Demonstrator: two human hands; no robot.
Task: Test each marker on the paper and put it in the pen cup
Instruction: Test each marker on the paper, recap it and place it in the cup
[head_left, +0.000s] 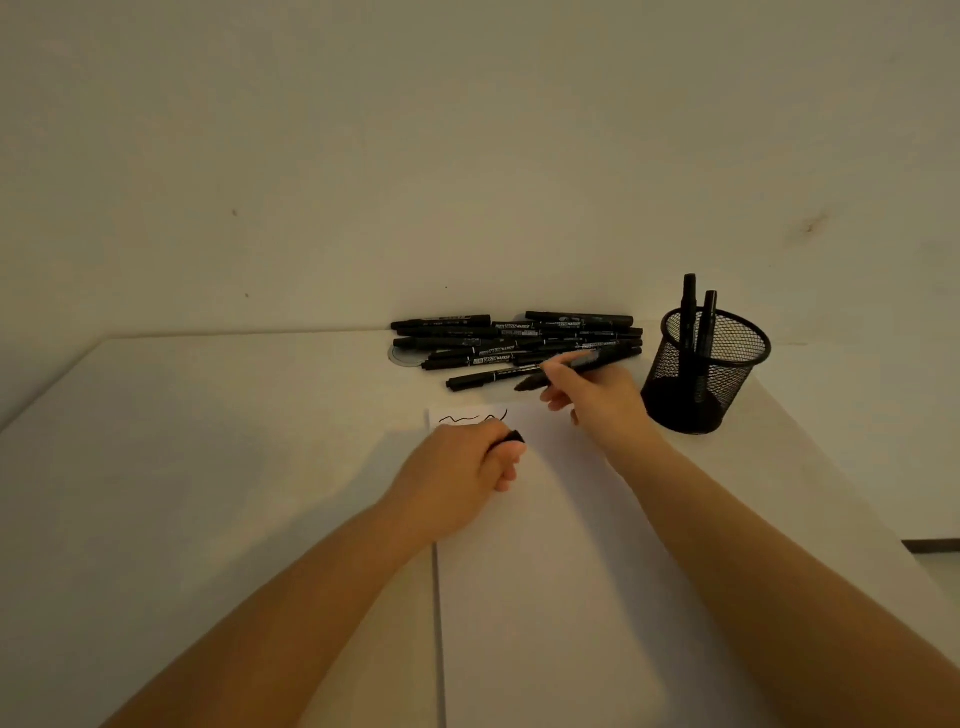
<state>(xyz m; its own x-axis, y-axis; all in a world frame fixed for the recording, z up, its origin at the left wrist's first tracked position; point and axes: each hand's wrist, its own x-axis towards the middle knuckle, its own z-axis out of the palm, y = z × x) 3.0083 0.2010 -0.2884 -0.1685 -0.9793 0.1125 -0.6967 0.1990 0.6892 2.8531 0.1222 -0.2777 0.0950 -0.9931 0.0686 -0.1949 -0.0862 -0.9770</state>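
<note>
Head view
Right hand (592, 395): grips one uncapped marker (566, 371) above the paper (545, 571).
Left hand (462, 467): curled round one black cap (514, 437).
Pen cup (706, 369): two markers inside.
Pile (514, 340): roughly ten markers; exact count unclear.
Scribbles (470, 417): one wavy line.

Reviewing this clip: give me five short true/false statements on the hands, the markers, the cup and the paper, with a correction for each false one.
1. The black wire-mesh pen cup holds two markers. True.
2. The right hand is empty. False: it holds an uncapped black marker, tip pointing left above the paper.
3. The white sheet of paper is unmarked. False: a black squiggle sits near its far left corner.
4. The left hand holds a small black cap in its grip. True.
5. The pile of black markers lies right of the cup. False: it lies left of it, beyond the paper.
</note>
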